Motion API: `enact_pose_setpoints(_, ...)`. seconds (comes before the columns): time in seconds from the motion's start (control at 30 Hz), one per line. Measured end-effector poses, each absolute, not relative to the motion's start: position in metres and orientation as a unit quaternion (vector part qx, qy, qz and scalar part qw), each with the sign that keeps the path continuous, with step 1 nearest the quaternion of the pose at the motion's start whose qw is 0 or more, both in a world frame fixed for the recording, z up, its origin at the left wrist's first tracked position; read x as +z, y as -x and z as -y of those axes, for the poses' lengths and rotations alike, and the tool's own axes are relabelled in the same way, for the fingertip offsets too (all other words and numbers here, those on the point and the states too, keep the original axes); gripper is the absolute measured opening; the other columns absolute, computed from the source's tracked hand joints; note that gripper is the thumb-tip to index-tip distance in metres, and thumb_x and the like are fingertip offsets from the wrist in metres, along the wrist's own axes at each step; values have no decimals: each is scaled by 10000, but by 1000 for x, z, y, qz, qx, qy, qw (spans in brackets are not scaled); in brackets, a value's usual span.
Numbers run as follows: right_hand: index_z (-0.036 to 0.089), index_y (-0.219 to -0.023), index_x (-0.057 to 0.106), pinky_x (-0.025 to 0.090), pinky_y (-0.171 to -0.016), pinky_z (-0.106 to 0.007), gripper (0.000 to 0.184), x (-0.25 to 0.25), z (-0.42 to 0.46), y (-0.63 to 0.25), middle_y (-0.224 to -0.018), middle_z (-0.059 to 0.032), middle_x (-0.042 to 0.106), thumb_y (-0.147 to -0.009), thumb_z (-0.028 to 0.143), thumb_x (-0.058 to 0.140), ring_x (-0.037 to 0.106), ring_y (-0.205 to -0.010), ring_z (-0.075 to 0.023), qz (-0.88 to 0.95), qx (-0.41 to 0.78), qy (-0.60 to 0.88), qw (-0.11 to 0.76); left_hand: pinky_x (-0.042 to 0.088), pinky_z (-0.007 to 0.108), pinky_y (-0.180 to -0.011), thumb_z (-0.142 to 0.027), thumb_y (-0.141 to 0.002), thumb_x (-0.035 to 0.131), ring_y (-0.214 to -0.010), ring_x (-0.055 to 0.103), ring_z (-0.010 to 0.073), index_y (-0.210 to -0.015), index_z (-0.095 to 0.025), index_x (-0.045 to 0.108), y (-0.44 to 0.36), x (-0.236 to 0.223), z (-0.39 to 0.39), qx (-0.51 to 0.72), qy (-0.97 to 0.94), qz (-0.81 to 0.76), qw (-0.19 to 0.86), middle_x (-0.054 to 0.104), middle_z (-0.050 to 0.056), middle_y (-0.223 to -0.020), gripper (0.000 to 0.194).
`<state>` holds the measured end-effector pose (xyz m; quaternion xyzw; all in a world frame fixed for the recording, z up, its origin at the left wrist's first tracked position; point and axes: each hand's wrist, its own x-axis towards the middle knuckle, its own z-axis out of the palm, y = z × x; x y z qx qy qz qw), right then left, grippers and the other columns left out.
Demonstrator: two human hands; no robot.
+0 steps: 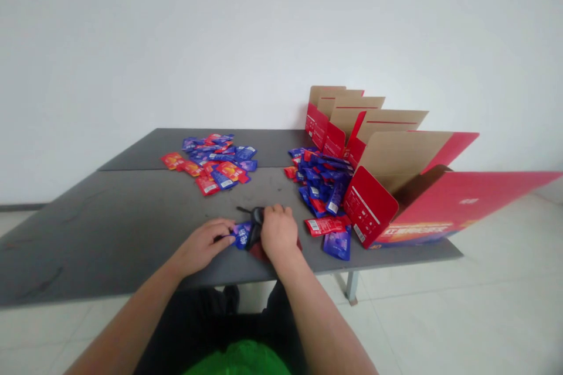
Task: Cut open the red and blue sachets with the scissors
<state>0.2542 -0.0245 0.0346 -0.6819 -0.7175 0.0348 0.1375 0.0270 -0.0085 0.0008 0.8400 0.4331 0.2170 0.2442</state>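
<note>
Crumpled blue sachet (241,235) pinched in my left hand (202,246), at 12 o'clock
My right hand (278,233) clamps a black tool (256,224) beside it; grey table (65,240) below, red cartons (369,205) at 2 o'clock, white wall (281,29) beyond

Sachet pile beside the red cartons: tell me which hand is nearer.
Right. The right hand is just left of the sachet pile and lower in view; the left hand is farther left.
</note>
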Motion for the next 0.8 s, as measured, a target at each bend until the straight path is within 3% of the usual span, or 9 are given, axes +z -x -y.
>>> enact_pose_setpoints(0.1,153,-1062,697,456,-822,-332,255,36,29,-279,-1101,-146,671,-972,81,469,598,-1027,-261,674,30,729,115,495,383,-1075,-450,-1002,544,-1251,636,255,-770,-224,654,-28,-1,11,217,-841,-432,244,736,78,-1231,342)
enact_pose_setpoints(0.2,189,-1032,679,456,-849,-330,165,30,59,-291,-1082,-106,669,-920,121,579,595,-1015,-254,688,33,709,152,475,393,-1109,-468,-1010,532,-1280,621,260,-783,-221,655,-27,2,13,202,-847,-431,237,718,88,-1290,357)
enact_pose_setpoints(0.4,236,-1121,667,456,-929,-319,283,9,111,-299,-1197,-62,657,-868,122,610,580,-1086,-245,663,71,709,230,453,376,-1143,-494,-988,553,-1328,593,254,-827,-216,692,14,17,-17,104,-866,-409,268,673,84,-1384,350)
enact_pose_setpoints(0.6,240,-1129,667,455,-939,-321,303,6,109,-301,-1182,-57,660,-854,122,622,578,-1091,-246,658,74,706,251,470,416,-1120,-513,-940,556,-1255,638,285,-878,-206,716,54,19,-41,86,-836,-510,183,669,118,-1373,352)
enact_pose_setpoints(0.73,244,-1127,667,452,-929,-316,307,7,108,-301,-1178,-51,659,-852,117,622,580,-1091,-243,665,75,701,247,502,399,-1075,-455,-849,646,-1276,635,310,-939,-208,725,54,43,-36,-10,-861,-472,186,631,124,-1453,274)
enact_pose_setpoints(0.8,241,-1110,665,452,-921,-314,290,8,109,-301,-1170,-49,659,-853,115,619,578,-1090,-243,665,74,702,243,549,374,-994,-425,-763,707,-1170,696,315,-926,-225,753,53,59,-37,-23,-870,-462,170,722,107,-1316,262)
